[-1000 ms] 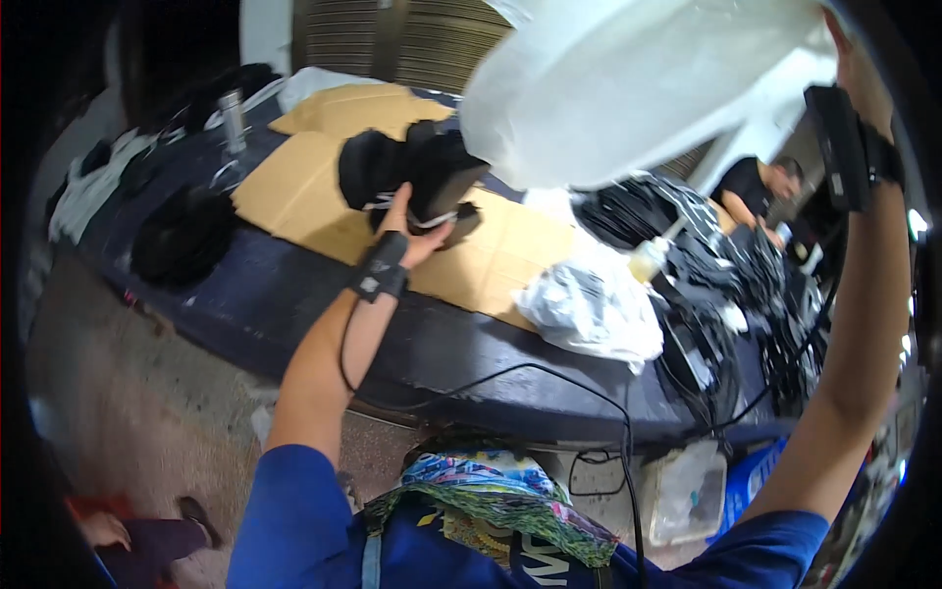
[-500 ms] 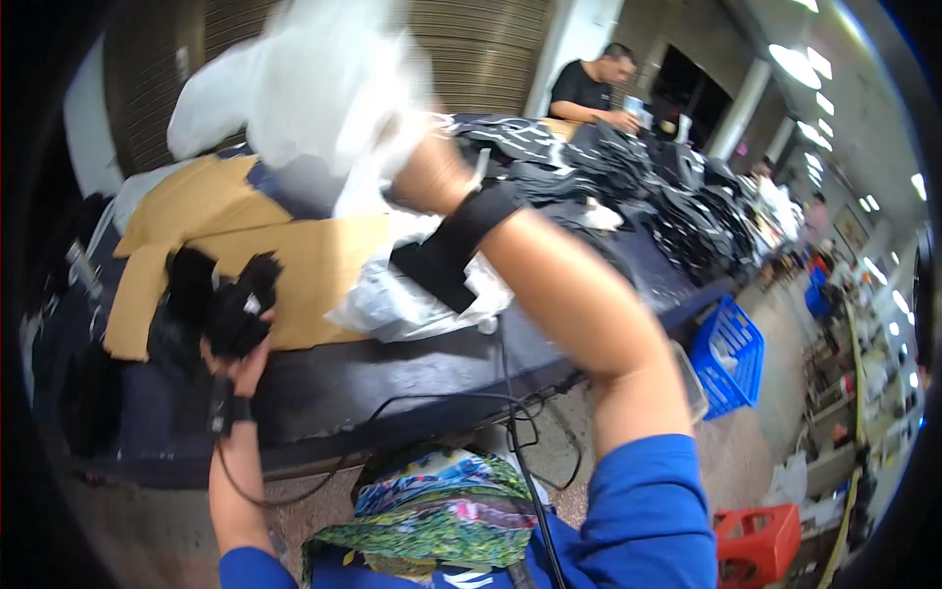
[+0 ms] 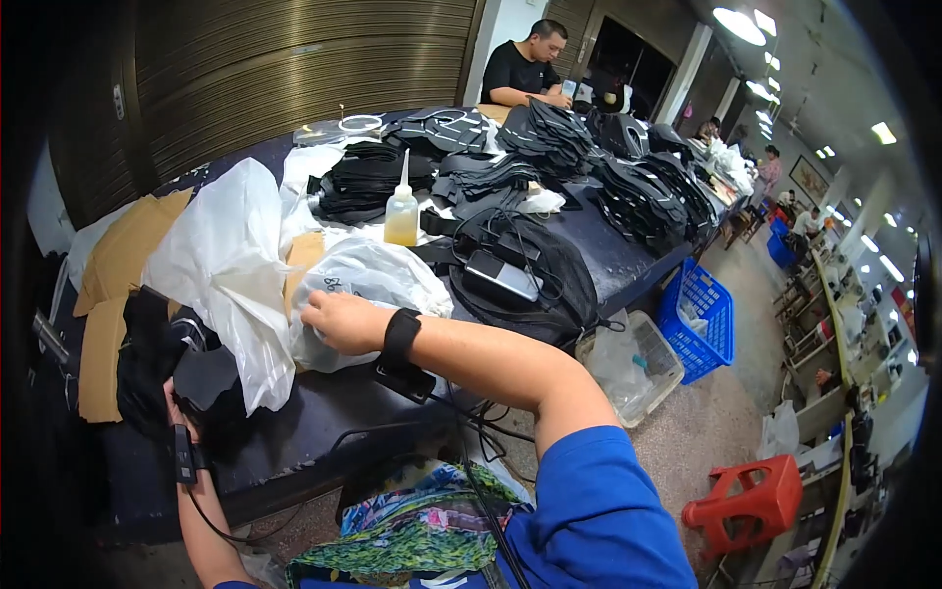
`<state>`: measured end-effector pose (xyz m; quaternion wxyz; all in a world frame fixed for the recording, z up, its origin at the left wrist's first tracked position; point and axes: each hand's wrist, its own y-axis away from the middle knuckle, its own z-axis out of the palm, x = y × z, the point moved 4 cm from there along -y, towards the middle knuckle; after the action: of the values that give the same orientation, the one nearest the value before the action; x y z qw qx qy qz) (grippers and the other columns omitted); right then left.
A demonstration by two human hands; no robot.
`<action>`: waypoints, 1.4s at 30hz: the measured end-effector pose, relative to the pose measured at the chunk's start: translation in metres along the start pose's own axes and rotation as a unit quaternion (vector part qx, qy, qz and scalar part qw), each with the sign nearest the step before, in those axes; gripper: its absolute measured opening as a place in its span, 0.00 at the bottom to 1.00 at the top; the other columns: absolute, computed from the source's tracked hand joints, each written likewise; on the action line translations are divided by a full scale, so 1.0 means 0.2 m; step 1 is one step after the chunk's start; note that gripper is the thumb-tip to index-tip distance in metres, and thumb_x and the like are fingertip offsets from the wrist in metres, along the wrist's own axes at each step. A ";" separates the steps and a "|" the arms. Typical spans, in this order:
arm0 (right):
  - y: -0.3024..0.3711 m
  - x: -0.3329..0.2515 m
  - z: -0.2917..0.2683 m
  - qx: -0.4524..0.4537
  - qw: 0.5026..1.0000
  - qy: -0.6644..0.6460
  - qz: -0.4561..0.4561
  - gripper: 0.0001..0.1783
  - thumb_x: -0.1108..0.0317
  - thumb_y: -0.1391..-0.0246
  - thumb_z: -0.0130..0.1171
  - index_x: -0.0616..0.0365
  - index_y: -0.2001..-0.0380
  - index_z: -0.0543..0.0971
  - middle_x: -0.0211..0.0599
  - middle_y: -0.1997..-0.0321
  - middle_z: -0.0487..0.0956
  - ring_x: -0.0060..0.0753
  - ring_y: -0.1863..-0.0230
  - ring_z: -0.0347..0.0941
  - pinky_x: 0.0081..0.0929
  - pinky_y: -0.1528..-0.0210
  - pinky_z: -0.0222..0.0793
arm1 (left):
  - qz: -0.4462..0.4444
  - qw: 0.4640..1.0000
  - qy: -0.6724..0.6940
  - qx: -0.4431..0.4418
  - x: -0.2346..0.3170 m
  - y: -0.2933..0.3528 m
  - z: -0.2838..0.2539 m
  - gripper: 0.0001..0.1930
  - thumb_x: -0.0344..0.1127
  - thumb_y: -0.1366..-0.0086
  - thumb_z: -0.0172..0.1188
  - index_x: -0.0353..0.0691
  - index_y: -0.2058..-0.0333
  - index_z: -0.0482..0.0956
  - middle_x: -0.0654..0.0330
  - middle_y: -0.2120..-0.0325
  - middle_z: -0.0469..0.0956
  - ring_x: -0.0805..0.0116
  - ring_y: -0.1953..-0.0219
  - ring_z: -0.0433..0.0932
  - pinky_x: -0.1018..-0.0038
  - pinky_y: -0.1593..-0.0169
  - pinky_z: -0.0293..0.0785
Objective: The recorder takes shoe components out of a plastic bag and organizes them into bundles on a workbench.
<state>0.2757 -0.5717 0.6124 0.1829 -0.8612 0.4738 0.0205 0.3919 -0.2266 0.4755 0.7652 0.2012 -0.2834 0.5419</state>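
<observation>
Dark table [image 3: 324,412] noted. White plastic bag [image 3: 221,265] is draped at its near edge, long axis running away from the body. Right hand [image 3: 339,322], nearer, is laid just right of it, fingers curled on a crumpled clear bag [image 3: 378,280]. Left hand [image 3: 182,407] is closed on black fabric [image 3: 157,358] below-left.

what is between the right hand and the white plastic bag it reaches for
Nothing visible. The right hand lies directly on the crumpled white plastic bag on the table, fingers on its surface. The left hand is apart, at the black pieces.
</observation>
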 end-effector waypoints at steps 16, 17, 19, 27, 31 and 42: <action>0.03 -0.07 0.04 0.062 0.992 -0.104 -0.017 0.15 0.71 0.64 0.57 0.58 0.68 0.69 0.44 0.63 0.66 0.48 0.59 0.63 0.36 0.56 0.59 | 0.013 0.961 -0.197 0.191 -0.13 0.01 0.03 0.20 0.41 0.43 0.49 0.34 0.55 0.67 0.59 0.54 0.68 0.67 0.54 0.67 0.75 0.50 0.62; 0.04 -0.08 0.02 0.092 0.989 -0.111 -0.025 0.14 0.72 0.65 0.55 0.58 0.70 0.69 0.45 0.65 0.66 0.49 0.61 0.63 0.37 0.58 0.60 | -0.007 0.931 -0.294 0.218 -0.11 0.05 0.11 0.19 0.40 0.42 0.48 0.34 0.55 0.67 0.59 0.55 0.69 0.68 0.54 0.67 0.75 0.50 0.61; 0.04 -0.12 0.00 0.118 0.984 -0.122 -0.049 0.12 0.74 0.66 0.53 0.58 0.71 0.69 0.46 0.66 0.66 0.50 0.63 0.64 0.37 0.60 0.60 | -0.002 0.960 -0.209 0.187 -0.11 0.12 0.02 0.17 0.39 0.41 0.48 0.34 0.57 0.68 0.60 0.57 0.70 0.69 0.56 0.67 0.75 0.50 0.61; 0.17 -0.16 -0.13 0.037 0.988 -0.140 -0.052 0.15 0.73 0.64 0.57 0.58 0.68 0.69 0.42 0.66 0.67 0.46 0.62 0.65 0.35 0.60 0.63 | -0.091 0.992 -0.019 0.085 -0.21 0.58 0.34 0.08 0.34 0.44 0.52 0.39 0.66 0.71 0.63 0.65 0.71 0.71 0.57 0.67 0.73 0.51 0.60; 0.29 -0.17 -0.24 0.019 0.981 -0.188 -0.045 0.16 0.77 0.61 0.57 0.58 0.65 0.70 0.42 0.65 0.71 0.44 0.60 0.67 0.30 0.58 0.63 | -0.085 0.992 0.026 0.089 -0.21 0.67 0.54 0.15 0.33 0.41 0.46 0.31 0.56 0.65 0.51 0.58 0.68 0.63 0.57 0.68 0.72 0.51 0.65; 0.54 -0.06 -0.20 0.051 0.923 -0.360 0.126 0.09 0.75 0.55 0.54 0.63 0.67 0.72 0.33 0.69 0.75 0.23 0.65 0.71 0.19 0.60 0.65 | -0.031 0.995 0.008 0.094 -0.32 0.81 0.67 0.07 0.29 0.42 0.47 0.36 0.65 0.69 0.57 0.68 0.72 0.70 0.65 0.71 0.77 0.60 0.69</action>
<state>0.1745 -0.6272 0.6202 0.3803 -0.7188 0.4809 0.3277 0.1948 -0.3004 0.5359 0.7614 0.2764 -0.2186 0.5441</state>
